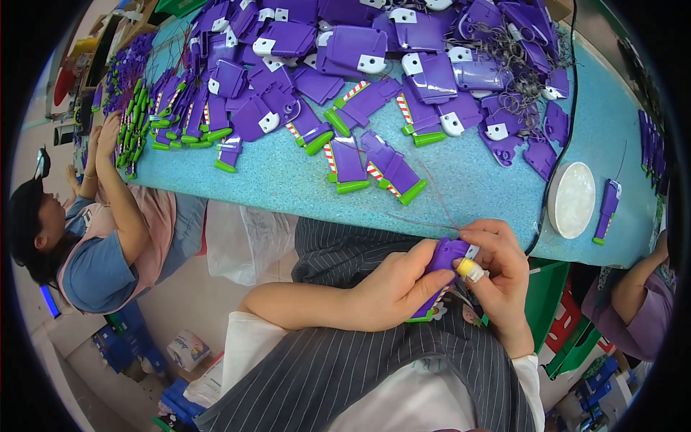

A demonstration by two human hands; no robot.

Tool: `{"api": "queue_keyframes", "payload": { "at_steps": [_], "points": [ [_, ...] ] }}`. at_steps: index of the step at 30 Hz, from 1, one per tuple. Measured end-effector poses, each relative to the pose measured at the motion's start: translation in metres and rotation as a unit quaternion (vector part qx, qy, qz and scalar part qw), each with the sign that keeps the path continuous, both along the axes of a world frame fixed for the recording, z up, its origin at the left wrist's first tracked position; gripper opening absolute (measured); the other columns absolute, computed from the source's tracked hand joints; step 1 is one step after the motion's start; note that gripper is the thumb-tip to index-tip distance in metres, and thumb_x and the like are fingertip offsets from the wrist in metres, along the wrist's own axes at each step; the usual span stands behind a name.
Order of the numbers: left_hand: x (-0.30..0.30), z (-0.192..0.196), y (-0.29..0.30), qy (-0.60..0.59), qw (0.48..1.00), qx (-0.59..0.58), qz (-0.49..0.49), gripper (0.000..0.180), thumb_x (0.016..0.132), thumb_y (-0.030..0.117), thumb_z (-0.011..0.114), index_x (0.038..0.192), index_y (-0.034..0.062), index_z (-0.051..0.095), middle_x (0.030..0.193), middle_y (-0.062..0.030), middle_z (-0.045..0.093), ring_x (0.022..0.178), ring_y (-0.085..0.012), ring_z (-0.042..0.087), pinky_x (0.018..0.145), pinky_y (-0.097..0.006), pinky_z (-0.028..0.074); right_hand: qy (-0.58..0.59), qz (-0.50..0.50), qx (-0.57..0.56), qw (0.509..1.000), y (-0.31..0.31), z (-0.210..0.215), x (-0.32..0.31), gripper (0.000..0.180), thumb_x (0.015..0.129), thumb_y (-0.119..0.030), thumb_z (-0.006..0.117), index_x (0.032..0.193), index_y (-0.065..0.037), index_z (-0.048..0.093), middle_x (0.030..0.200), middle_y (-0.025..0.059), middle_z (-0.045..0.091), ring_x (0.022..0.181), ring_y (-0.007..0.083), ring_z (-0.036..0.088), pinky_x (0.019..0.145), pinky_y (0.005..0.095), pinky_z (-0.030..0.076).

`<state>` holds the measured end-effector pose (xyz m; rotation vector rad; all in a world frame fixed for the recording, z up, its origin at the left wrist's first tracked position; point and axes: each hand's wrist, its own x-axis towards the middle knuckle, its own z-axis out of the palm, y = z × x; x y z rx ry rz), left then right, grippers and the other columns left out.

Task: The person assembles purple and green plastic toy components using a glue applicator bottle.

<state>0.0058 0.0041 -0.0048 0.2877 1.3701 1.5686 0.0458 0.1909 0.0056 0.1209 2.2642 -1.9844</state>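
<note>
Purple part (448,253): 1 pc, hard glossy plastic, curved top, striped edge and green strip at the bottom end. It's in both hands over the lap, just off the near table edge. Left hand (407,282) wrapped round its left side, thumb flat on the face. Right hand (502,268) curled in narrow at the upper right edge, by a white corner; can't tell if it's also pinching a wire. 1 yellow-and-white wrap (469,269) on the right thumb. Thin wires (437,193) rise from around the part over the table edge, too fine to count.

Table (266,193): blue, speckled top. Mid-table, 5 striped pieces (350,160): flat purple panels, red-white diagonal edging, rounded green ends. 1 smaller green-ended piece (229,153) to their left. Behind, heap of purple shells (286,37) with white rounded corners, overlapping, no firm count. Tangle of thin grey wire (527,81) on its right side. Far left, dense stack of green-ended parts (133,119), not countable.

Right: 1 smooth white oval dish (572,200), 1 slim purple part (609,209) just beside it, 1 black cable (573,86) running along the table.

2 co-workers: one left (119,230), one right (637,302). 1 crinkled clear bag (245,241) below the table.
</note>
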Motion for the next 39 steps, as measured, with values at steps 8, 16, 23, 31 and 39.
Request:
{"api": "queue_keyframes", "payload": {
  "at_steps": [8, 16, 23, 31, 39],
  "points": [
    [0.004, 0.007, 0.003, 0.184, 0.982, 0.034, 0.024, 0.028, 0.095, 0.012, 0.041, 0.117, -0.0053, 0.042, 0.094, -0.0127, 0.063, 0.081, -0.0189, 0.065, 0.070, -0.029, 0.050, -0.100, -0.151, -0.258, 0.949, -0.009, 0.000, 0.007, 0.039, 0.072, 0.001, 0.069, 0.106, -0.003, 0.049, 0.099, 0.0071, 0.051, 0.076, 0.0079, 0.055, 0.063, 0.0211, 0.046],
    [0.002, -0.002, 0.006, 0.228, 0.968, 0.093, 0.055, 0.022, 0.094, 0.010, 0.044, 0.110, -0.0038, 0.040, 0.083, -0.0129, 0.061, 0.069, -0.0215, 0.062, 0.061, -0.032, 0.047, -0.149, -0.097, -0.441, 0.880, -0.007, -0.019, 0.015, 0.027, 0.071, 0.004, 0.065, 0.085, -0.008, 0.046, 0.086, 0.0020, 0.046, 0.088, 0.0144, 0.047, 0.077, 0.0266, 0.039],
    [-0.025, -0.001, 0.004, 0.111, 0.991, 0.048, -0.058, 0.019, 0.089, 0.006, 0.052, 0.106, -0.0004, 0.048, 0.084, -0.0083, 0.060, 0.072, -0.0147, 0.057, 0.065, -0.030, 0.046, 0.039, 0.007, -0.055, 0.998, 0.006, -0.008, 0.005, 0.023, 0.073, -0.004, 0.068, 0.086, -0.002, 0.049, 0.083, 0.0058, 0.049, 0.077, 0.0160, 0.047, 0.070, 0.0280, 0.039],
    [-0.033, 0.009, 0.008, 0.217, 0.968, 0.048, 0.113, 0.016, 0.087, 0.005, 0.056, 0.102, -0.0012, 0.053, 0.086, -0.0088, 0.060, 0.077, -0.0133, 0.058, 0.068, -0.027, 0.045, 0.025, -0.109, -0.033, 0.993, 0.009, 0.006, 0.005, 0.027, 0.071, -0.013, 0.075, 0.088, -0.001, 0.059, 0.075, 0.0046, 0.051, 0.061, 0.0104, 0.048, 0.056, 0.0246, 0.039],
    [-0.005, -0.008, 0.012, 0.087, 0.973, 0.095, 0.192, 0.019, 0.091, 0.008, 0.054, 0.105, -0.0020, 0.047, 0.095, -0.0046, 0.057, 0.085, -0.0060, 0.052, 0.075, -0.023, 0.045, -0.075, 0.007, 0.017, 0.997, 0.001, -0.003, 0.023, 0.016, 0.078, -0.011, 0.069, 0.086, 0.000, 0.062, 0.065, 0.0039, 0.055, 0.052, 0.0101, 0.049, 0.048, 0.0243, 0.037]
  ]
}}
